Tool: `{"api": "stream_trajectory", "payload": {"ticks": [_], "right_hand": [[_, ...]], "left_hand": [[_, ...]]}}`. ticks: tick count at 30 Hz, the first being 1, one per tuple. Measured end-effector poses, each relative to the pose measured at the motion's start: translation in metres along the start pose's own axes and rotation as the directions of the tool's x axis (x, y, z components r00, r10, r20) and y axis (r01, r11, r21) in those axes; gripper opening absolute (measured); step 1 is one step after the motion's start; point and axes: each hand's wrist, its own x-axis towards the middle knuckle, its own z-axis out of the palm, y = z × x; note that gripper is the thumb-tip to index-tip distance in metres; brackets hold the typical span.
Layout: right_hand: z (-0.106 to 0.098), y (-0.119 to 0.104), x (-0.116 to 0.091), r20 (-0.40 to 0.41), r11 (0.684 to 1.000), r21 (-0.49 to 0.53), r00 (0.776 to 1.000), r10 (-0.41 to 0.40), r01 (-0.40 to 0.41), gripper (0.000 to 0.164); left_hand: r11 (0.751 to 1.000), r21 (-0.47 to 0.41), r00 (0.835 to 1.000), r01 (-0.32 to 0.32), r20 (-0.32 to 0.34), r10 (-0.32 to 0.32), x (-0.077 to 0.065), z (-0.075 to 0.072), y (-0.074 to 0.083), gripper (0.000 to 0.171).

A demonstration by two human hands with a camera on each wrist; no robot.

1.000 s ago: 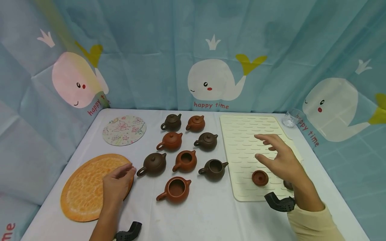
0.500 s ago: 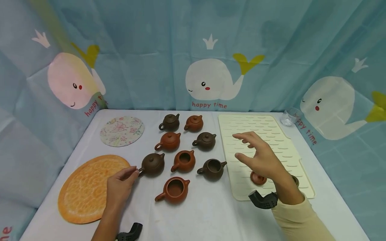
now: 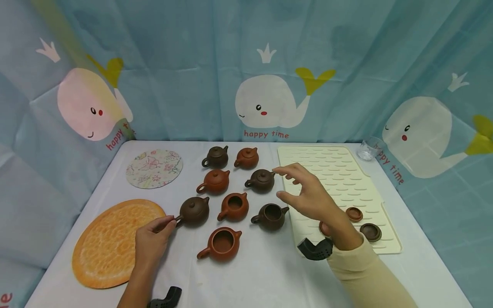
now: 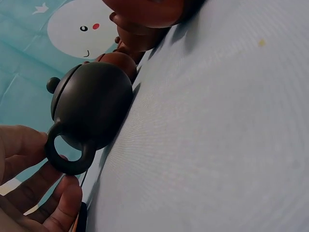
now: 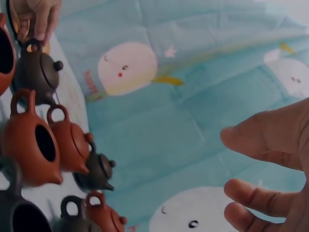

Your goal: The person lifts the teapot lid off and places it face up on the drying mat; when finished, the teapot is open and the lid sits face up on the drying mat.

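Note:
My left hand (image 3: 153, 240) is at the handle of a dark brown lidded teapot (image 3: 194, 211), pinching it between thumb and fingers. In the left wrist view the handle loop of this teapot (image 4: 91, 104) lies between the fingertips. My right hand (image 3: 308, 194) hangs in the air over the left part of the cream mat (image 3: 319, 158), thumb and fingers spread apart, holding nothing. Nearest to it are a dark lidded teapot (image 3: 262, 180) and a dark lidless teapot (image 3: 271, 217).
Two reddish lidless teapots (image 3: 223, 244) and several lidded teapots (image 3: 214, 181) stand mid-table. Loose lids (image 3: 370, 232) lie on the mat, one partly hidden by the right wrist. A clear cup (image 3: 369, 149) is back right; an orange round mat (image 3: 115, 244) and floral mat (image 3: 154, 168) lie left.
My left hand has moved right from the orange mat to the dark teapot's handle and taken hold of it. My right hand has swept left across the cream mat, uncovering lids behind it.

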Motion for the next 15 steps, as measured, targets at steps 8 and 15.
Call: {"api": "stream_trajectory", "payload": {"ticks": [8, 15], "right_hand": [[0.022, 0.000, 0.015, 0.024, 0.999, 0.030, 0.999, -0.034, 0.033, 0.050], [0.037, 0.001, 0.028, 0.043, 0.997, 0.065, 0.998, -0.034, 0.031, 0.047]], "left_hand": [[1.000, -0.002, 1.000, 0.004, 0.007, -0.004, -0.002, -0.002, 0.002, 0.026], [1.000, 0.005, 1.000, 0.002, 0.010, -0.002, -0.002, -0.002, 0.001, 0.026]]}}
